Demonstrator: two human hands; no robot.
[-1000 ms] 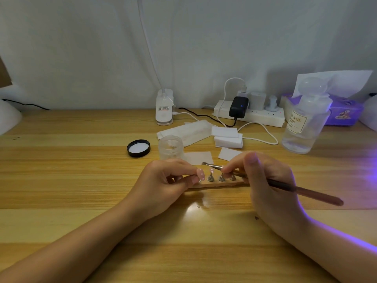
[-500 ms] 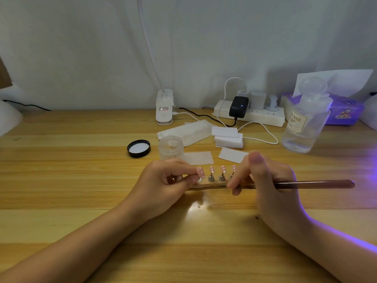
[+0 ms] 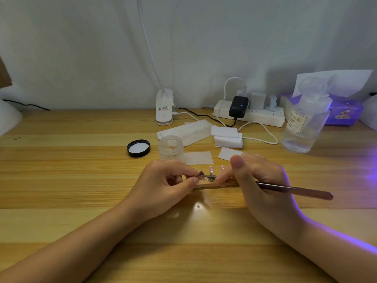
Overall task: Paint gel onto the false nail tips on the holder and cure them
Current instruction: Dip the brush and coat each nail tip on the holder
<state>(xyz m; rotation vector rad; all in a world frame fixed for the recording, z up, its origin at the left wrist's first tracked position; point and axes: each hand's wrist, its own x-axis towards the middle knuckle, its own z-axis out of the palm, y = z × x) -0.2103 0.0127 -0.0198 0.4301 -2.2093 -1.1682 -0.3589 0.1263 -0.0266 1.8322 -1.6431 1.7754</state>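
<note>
A wooden nail holder (image 3: 206,185) lies on the table between my hands, with pink false nail tips (image 3: 211,170) standing on small metal stands. My left hand (image 3: 163,184) pinches the leftmost stand at the holder's left end. My right hand (image 3: 259,180) grips a long brown gel brush (image 3: 295,189), whose tip reaches left to the nail by my left fingertips. The open clear gel jar (image 3: 171,147) stands just behind the holder. My right fingers hide the holder's right end.
The jar's black lid (image 3: 138,148) lies left of the jar. White wipes (image 3: 227,137), a power strip (image 3: 248,115) with chargers and a clear liquid bottle (image 3: 304,123) stand behind. A white clip lamp base (image 3: 164,107) stands at the back. Purple light glows from the right edge.
The brush lay level along the holder half a second ago. Its tip has now swung back up and left to the leftmost nail tip; my left hand stays put.
</note>
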